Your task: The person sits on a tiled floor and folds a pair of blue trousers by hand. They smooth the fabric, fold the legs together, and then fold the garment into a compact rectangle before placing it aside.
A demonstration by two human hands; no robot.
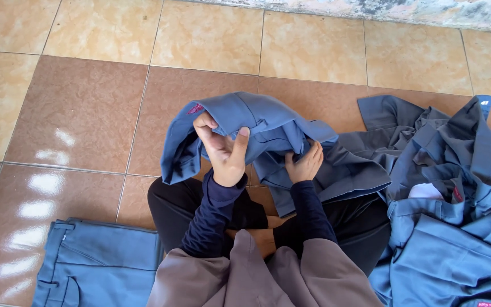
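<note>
Both arms wear close-fitting dark navy sleeves that reach down to the wrists, the fabric gathered in soft wrinkles just behind the left hand and lying smoother behind the right hand. Both hands are bare, with no rings, watch or gloves showing. Further back from the hands, over the upper arms and chest, hangs a loose taupe-brown cloth, probably the lower part of a head covering, falling in broad folds with a pointed fold at its centre. Beneath the forearms the crossed legs are covered by black trousers, plain and matte, with no visible pattern or marking.
</note>
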